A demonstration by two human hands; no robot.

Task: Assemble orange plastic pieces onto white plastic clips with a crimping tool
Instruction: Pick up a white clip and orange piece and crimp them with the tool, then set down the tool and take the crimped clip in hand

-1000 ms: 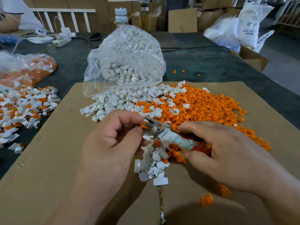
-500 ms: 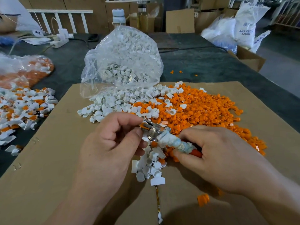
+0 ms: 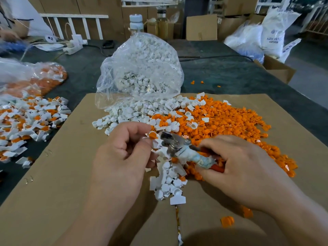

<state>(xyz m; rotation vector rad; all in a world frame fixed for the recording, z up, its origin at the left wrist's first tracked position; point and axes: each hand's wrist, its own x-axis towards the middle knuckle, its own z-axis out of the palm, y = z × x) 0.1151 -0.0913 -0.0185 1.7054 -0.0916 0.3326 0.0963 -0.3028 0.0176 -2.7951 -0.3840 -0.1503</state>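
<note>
Far left of table (image 3: 221, 73): heap of assembled white-and-orange parts (image 3: 30, 119). Centre left: left hand (image 3: 122, 157), fingers curled, pinching one white clip (image 3: 156, 143) topped by an orange piece (image 3: 152, 135) at the tool head. Centre: crimping tool (image 3: 179, 148), handles tape-wrapped. Centre right: right hand (image 3: 239, 166), wrapped round those handles. Behind: loose orange pieces (image 3: 230, 121). Far right: white sack (image 3: 273, 32), print reading "ABS", remainder illegible.
</note>
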